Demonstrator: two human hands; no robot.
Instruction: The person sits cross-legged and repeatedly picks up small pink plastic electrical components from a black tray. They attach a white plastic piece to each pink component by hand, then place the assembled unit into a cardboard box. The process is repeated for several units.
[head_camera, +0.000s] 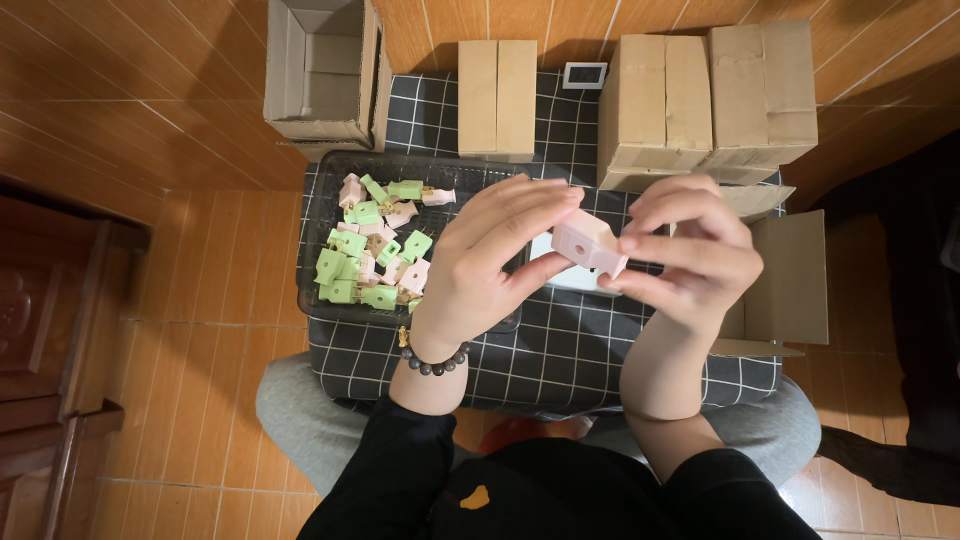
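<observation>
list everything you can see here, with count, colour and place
block: 1, pink, held between both hands above the cloth
small pieces: many, green and pink, heaped in the tray
tray: 1, dark, on the cloth at left
cloth: 1, black with white grid, over the lap surface
closed boxes: 3, brown cardboard, along the far edge
open boxes: 2, brown cardboard, far left and right side
small device: 1, white, far edge between boxes
bracelet: 1, dark beads, left wrist
left hand: 1, gripping the block
right hand: 1, gripping the block
</observation>
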